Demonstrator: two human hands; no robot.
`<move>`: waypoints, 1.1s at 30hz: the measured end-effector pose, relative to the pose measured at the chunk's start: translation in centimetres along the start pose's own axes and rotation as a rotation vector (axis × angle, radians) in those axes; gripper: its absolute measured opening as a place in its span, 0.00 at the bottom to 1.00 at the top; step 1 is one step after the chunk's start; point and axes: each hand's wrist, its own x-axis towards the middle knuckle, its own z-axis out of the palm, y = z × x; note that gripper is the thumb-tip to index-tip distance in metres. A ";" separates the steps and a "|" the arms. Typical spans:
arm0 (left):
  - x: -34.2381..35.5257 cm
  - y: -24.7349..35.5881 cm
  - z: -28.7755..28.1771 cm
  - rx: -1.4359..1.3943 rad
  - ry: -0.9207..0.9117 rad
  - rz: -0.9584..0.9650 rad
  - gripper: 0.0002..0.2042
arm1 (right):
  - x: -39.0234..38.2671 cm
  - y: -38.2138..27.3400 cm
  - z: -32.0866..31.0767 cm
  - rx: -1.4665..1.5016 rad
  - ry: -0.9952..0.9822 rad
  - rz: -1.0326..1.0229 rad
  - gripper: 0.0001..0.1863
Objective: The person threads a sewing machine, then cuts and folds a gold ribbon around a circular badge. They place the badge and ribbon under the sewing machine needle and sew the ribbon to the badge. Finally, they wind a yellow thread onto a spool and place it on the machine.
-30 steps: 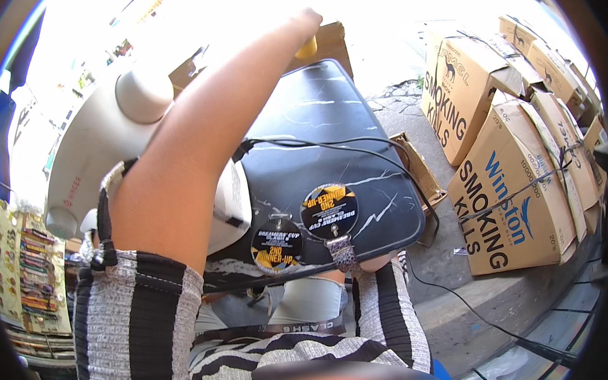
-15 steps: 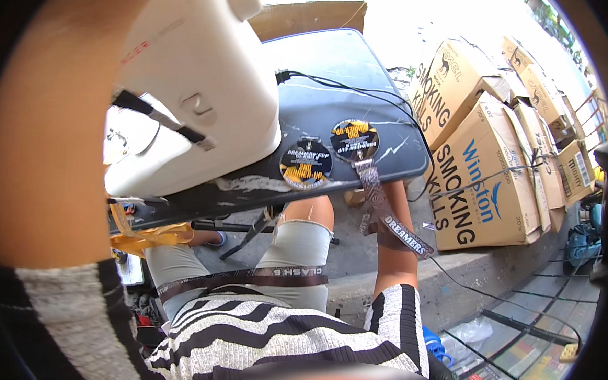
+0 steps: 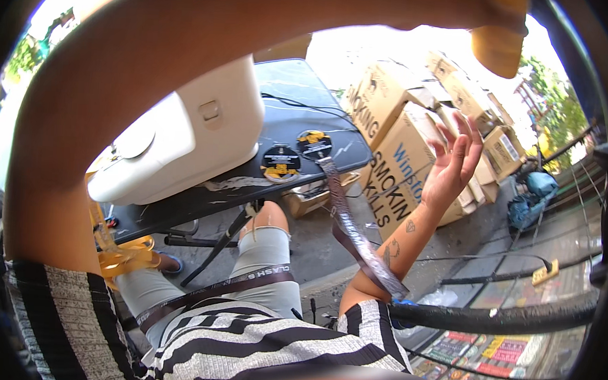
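Note:
My left arm sweeps up and across the top of the view. My left hand [image 3: 493, 19] is at the upper right edge, its fingers mostly cut off, with a blurred yellow-orange piece [image 3: 498, 52] in it. My right hand [image 3: 453, 162] is raised palm up in front of the cartons, fingers apart, holding nothing. A printed dark lanyard [image 3: 345, 223] runs from one black-and-yellow round medal [image 3: 314, 144] down across my right arm near the elbow. A second medal [image 3: 281, 162] lies beside it on the table. Another dark lanyard strap [image 3: 223, 289] lies across my thighs.
The black marbled table [image 3: 294, 107] carries a white sewing machine [image 3: 211, 133] and dark cords. Stacked brown cartons [image 3: 402, 154] stand to the right, near a blue bundle [image 3: 532, 198]. Yellow ribbon [image 3: 125, 256] hangs at the left. A black tube [image 3: 504, 314] crosses the lower right.
My left arm has swung up and rightward across the top. My right hand has come out from beneath the table edge and risen. The table and cartons now sit further left in view.

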 end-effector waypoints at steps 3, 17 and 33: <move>0.8 -1.2 1.7 -0.296 -0.115 -0.098 0.21 | 1.7 -4.1 2.3 0.251 -0.149 -0.250 0.50; -7.8 0.3 -0.5 -0.262 -0.763 -0.423 0.19 | 1.0 -11.9 3.8 -0.389 0.027 -0.548 0.30; -14.7 -0.2 -4.6 0.228 -0.056 -0.024 0.18 | -4.0 -10.0 6.2 -0.558 -0.335 -0.340 0.25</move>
